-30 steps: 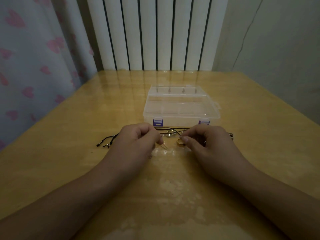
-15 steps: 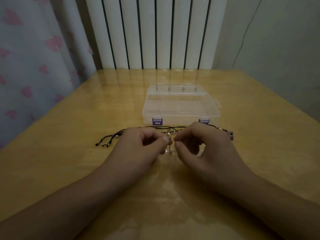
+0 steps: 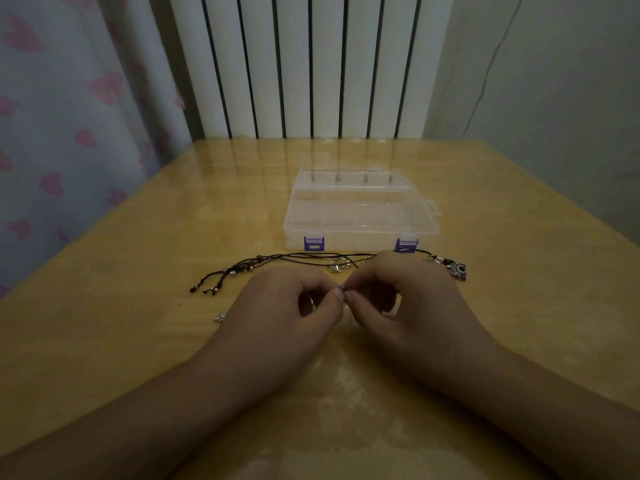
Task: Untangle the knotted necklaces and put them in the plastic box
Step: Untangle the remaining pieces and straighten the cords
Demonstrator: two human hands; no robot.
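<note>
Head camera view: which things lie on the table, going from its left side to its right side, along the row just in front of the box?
Knotted cord ends → small silver charm → left hand → right hand → camera-shaped charm.

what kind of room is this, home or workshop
Most likely a room at home, perhaps a bedroom: a curtain with pink hearts, a white ribbed radiator against the wall, and a glossy wooden table.

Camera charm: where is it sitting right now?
In the head view the camera charm lies on the table, just right of the right hand, near the plastic box's front right corner.
</note>
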